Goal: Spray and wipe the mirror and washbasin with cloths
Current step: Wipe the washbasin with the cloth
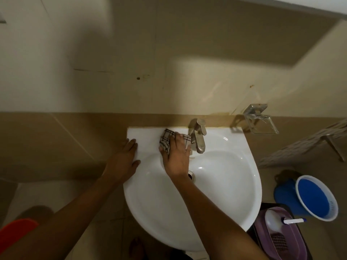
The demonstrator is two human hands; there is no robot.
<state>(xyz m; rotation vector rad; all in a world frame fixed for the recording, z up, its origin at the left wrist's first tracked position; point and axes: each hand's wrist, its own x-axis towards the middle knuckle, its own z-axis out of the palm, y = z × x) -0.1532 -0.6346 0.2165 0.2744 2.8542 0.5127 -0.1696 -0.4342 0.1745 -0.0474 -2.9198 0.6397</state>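
1 checked cloth (166, 140) lies under the right hand (175, 154) on the washbasin (234, 166) ledge.

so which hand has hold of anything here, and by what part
The right hand presses the checked grey-and-white cloth flat on the white ceramic washbasin ledge, fingers over its middle. The left hand rests on the basin's left edge, holding nothing.

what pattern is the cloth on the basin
The cloth is pale with dark checked lines, seen in the head view.
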